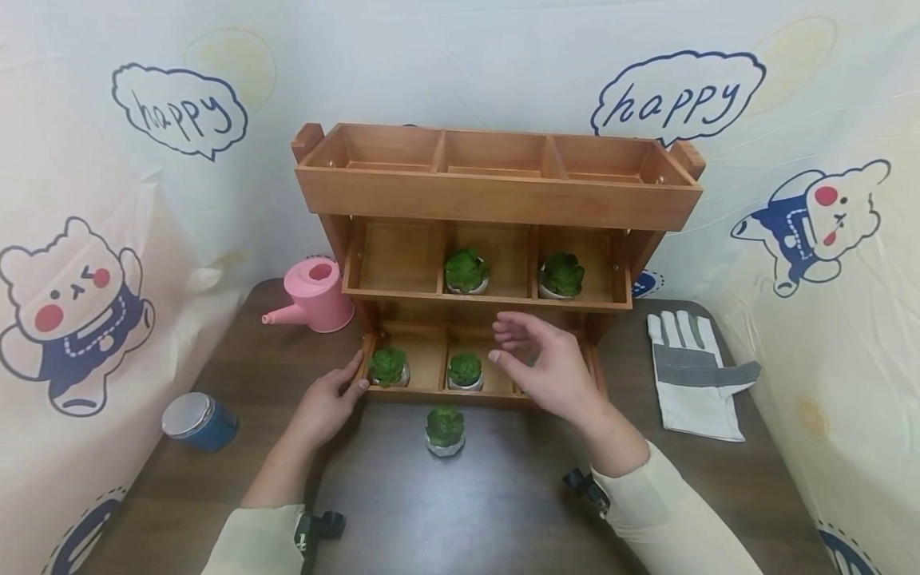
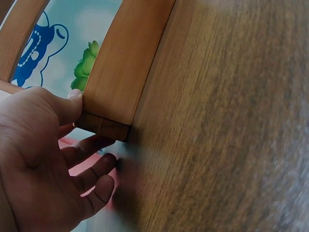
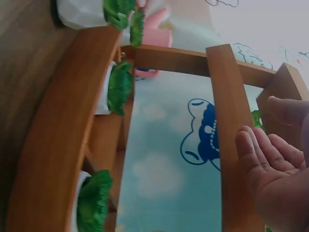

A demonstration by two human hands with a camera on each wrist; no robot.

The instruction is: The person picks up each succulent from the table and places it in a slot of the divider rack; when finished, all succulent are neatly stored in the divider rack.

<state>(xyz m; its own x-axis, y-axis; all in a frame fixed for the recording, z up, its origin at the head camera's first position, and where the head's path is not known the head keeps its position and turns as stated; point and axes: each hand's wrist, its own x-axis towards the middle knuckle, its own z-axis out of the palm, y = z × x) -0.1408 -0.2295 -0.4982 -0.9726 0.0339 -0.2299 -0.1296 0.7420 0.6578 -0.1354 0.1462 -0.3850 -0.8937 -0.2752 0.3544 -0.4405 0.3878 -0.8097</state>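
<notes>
A three-tier wooden planter shelf stands at the back of the table. My left hand grips the left front corner of its bottom tier, thumb on the front side. In front of the right part of that tier, my right hand hangs with fingers loosely bent and nothing in them. Potted succulents sit in the bottom tier's left and middle compartments; another, mostly behind my right hand in the head view, shows in the right wrist view. The middle tier holds two succulents, centre and right.
A single potted succulent stands on the table before the shelf. A pink watering can is left of the shelf, a blue jar with a silvery lid nearer the left edge. Work gloves lie at the right.
</notes>
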